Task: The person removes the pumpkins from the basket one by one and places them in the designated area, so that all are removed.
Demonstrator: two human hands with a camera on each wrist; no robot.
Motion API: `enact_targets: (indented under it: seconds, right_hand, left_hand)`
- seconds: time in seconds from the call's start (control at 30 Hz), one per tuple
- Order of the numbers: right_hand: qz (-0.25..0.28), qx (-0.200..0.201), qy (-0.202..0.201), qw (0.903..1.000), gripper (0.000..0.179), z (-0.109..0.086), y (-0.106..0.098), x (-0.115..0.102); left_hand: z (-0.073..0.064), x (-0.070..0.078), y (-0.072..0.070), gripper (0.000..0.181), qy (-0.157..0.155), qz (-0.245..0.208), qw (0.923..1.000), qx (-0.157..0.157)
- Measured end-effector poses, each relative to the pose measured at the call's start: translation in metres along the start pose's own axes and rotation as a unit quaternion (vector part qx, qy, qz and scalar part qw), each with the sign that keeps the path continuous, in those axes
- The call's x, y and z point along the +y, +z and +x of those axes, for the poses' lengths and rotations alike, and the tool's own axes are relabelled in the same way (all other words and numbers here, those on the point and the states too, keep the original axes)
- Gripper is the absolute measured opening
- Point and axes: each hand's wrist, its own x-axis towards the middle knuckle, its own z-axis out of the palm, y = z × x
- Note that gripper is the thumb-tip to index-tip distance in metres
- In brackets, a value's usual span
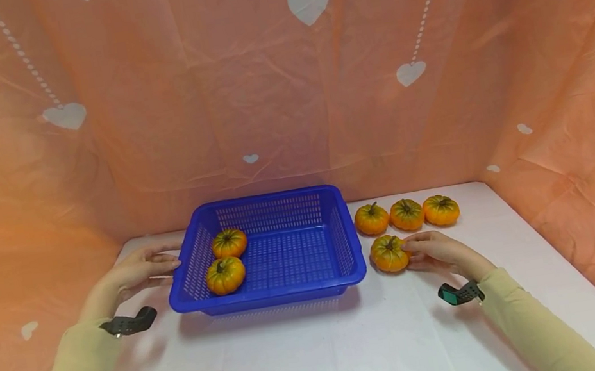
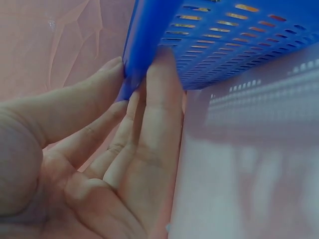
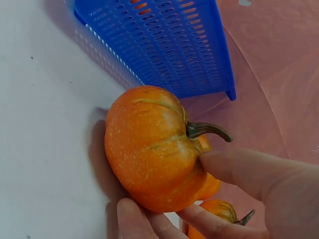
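Orange cloth (image 1: pixel 261 100) with white hearts hangs behind a white surface (image 1: pixel 280 370). The left hand (image 1: pixel 133 273) pinches the left rim of a blue plastic basket (image 1: pixel 291 290), where two pumpkins (image 1: pixel 226 276) sit at left. Right of it, the right hand (image 1: pixel 439 249) grasps another pumpkin (image 1: pixel 387 254), nearer than a row of three pumpkins (image 1: pixel 407 215).

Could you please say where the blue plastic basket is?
In the head view, the rectangular blue plastic basket lies mostly left of centre, between the left hand and the ribbed orange pumpkin in the right hand.
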Motion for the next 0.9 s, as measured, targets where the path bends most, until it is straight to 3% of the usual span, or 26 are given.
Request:
enact_targets:
  seconds: [0.5, 0.7, 0.9]
  right_hand:
    - [-0.060, 0.005, -0.030, 0.9977, 0.053, -0.015, -0.014, -0.010]
    - [-0.090, 0.002, -0.042, 0.9950, 0.057, -0.022, -0.021, -0.026]
    - [-0.081, 0.000, -0.061, 0.9948, 0.060, -0.031, -0.027, -0.050]
  left_hand:
    - [-0.002, 0.002, 0.003, 0.064, -0.003, -0.019, 0.9998, -0.006]
    - [-0.003, 0.002, 0.003, 0.064, -0.005, -0.016, 0.9998, -0.002]
    - [-0.003, 0.003, 0.004, 0.064, -0.007, -0.011, 0.9999, -0.004]
